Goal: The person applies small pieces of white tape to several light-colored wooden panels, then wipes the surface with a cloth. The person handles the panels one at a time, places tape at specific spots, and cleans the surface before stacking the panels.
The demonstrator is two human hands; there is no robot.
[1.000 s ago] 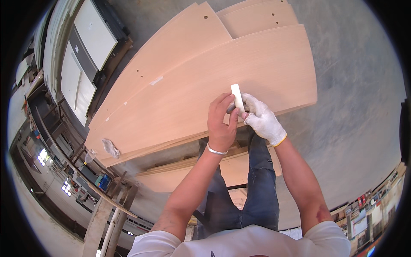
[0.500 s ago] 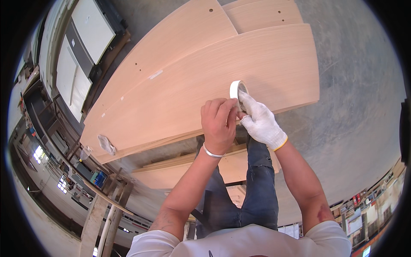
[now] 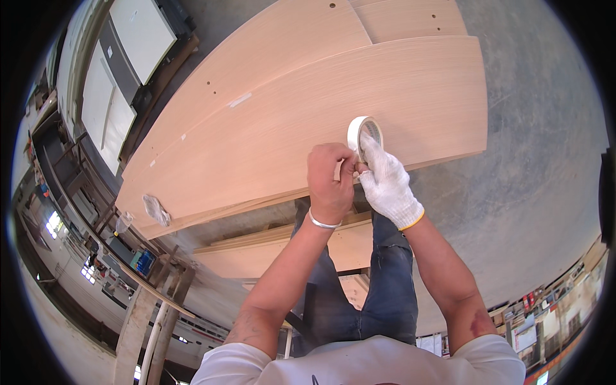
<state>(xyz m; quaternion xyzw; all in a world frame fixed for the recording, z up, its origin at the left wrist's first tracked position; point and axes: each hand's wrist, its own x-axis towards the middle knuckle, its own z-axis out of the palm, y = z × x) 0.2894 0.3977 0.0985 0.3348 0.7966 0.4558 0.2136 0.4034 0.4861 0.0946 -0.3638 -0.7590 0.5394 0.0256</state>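
Head view, looking down. At the lower edge of the frame, the person's white shirt and blue jeans; both forearms rise from there toward the centre. The left hand [image 3: 330,183], bare with a thin bracelet at the wrist, is curled, its fingertips pinched together on what appears to be the free end of the tape, though that detail is too small to confirm. The right hand [image 3: 387,186], in a white knit glove with a yellow cuff, touches the left and grips the roll of masking tape [image 3: 363,135], which stands on edge just above both hands, at the centre of the frame, over the near edge of the top wood panel [image 3: 308,122]. This pale veneered panel lies on a stack of similar panels [image 3: 282,38] extending to the upper part of the frame. A crumpled white rag [image 3: 156,209] lies on the panel's lower left corner. Beyond, grey concrete floor [image 3: 539,160] on the right; white cabinets [image 3: 115,77] at upper left.
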